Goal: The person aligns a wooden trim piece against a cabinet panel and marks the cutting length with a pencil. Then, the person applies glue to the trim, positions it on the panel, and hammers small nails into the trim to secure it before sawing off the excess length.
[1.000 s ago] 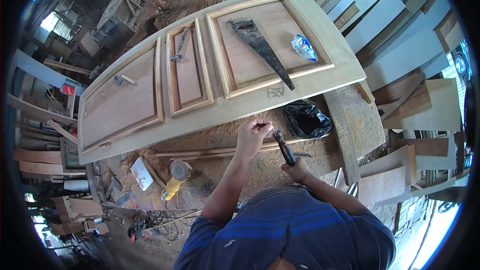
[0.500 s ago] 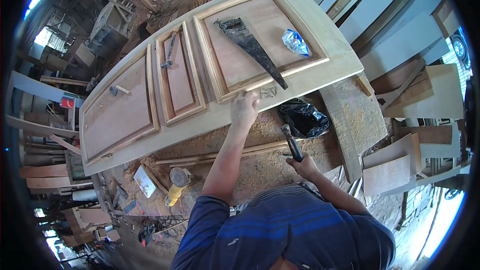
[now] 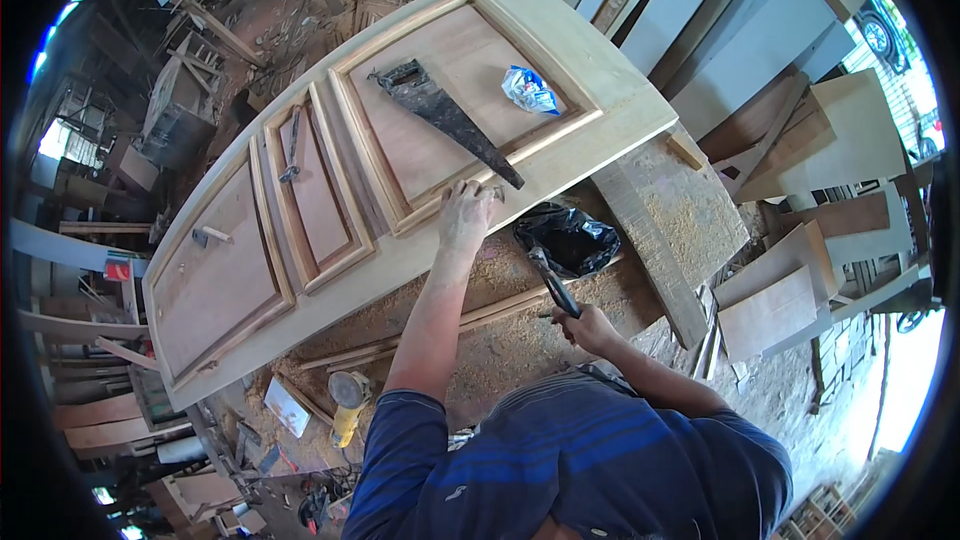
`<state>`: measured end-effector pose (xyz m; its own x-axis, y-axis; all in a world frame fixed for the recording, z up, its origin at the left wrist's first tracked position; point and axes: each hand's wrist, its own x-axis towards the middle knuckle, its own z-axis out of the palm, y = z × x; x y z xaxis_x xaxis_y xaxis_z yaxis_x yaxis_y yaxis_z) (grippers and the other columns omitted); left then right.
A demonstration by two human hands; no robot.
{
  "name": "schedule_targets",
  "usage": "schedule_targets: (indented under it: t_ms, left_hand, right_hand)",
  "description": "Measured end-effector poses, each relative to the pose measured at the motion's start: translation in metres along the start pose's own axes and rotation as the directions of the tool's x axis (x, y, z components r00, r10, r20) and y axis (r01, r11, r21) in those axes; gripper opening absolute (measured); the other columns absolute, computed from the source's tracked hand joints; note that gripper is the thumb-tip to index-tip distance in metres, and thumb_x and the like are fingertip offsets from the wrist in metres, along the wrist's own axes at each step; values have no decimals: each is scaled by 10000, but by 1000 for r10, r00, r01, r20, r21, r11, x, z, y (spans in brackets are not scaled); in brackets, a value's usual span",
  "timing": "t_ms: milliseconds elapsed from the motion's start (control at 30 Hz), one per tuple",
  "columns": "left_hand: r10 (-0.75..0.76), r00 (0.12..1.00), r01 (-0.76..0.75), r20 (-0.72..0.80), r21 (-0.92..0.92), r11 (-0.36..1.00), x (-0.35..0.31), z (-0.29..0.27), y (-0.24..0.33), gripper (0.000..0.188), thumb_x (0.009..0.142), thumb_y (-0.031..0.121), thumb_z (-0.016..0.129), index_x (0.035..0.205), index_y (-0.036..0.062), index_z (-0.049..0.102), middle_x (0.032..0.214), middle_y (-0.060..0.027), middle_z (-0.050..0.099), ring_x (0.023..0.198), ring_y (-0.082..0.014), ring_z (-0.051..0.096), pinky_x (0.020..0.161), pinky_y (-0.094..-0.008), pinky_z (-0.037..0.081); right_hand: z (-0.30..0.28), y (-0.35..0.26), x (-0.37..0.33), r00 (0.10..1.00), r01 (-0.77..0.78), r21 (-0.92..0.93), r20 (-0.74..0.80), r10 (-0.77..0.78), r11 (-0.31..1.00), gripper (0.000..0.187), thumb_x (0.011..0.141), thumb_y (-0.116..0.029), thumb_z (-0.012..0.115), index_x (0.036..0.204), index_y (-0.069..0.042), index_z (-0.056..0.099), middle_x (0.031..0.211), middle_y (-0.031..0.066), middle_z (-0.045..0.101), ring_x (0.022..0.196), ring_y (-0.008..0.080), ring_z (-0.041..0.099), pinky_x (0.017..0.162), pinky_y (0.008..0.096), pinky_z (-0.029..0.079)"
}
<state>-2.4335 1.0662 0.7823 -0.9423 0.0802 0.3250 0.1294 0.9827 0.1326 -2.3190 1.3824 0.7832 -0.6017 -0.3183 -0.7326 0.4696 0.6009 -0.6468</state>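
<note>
A pale wooden panelled door (image 3: pixel 560 155) lies slanting across the workbench. My left hand (image 3: pixel 468 212) rests on its near edge, fingers bent down where a small pile of thin dark pieces, like nails, lay. Whatever those fingers pinch is hidden. In my right hand (image 3: pixel 588 328) is a hammer (image 3: pixel 556 286) with a dark handle, its head pointing up and away toward an open black plastic bag (image 3: pixel 568 240). A handsaw (image 3: pixel 450 120) lies on the door just beyond my left hand, with a blue and white plastic packet (image 3: pixel 530 90) to its right.
Another hammer (image 3: pixel 292 150) and a small wooden-handled tool (image 3: pixel 214 235) lie on the door's left panels. A yellow angle grinder (image 3: pixel 347 408) stands on the sawdust-strewn bench (image 3: pixel 490 348), near long thin strips of wood (image 3: pixel 480 318). Boards (image 3: pixel 690 10) lean at the far right.
My left hand has come down onto the small dark pile at the door's edge. My right hand and the hammer stay low beside the bag. The whole view has turned slightly.
</note>
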Motion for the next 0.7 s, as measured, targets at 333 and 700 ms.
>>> schedule_targets:
  t_ms: [333,700]
  left_hand:
    - [-503,845,349,181,-899,263,-43,-53,15,105,1029,27,735,1132,49,734,1032,-30,757,978,-101,684,893,-279,546]
    - [-428,831,236,356,-922,-308,-105,-124,53,217,1093,157,716,1224,-5,776,1126,-72,777,1011,-156,716,901,-347,596]
  right_hand:
    - [-4,0,0,945,301,172,78,-317,938,463,1135,-353,642,1420,11,625,1077,94,743,1037,170,704,960,350,560]
    - [-4,-69,-57,916,371,-61,185,-355,927,465,1128,-398,654,1366,1,649,1049,125,708,999,165,634,962,372,536]
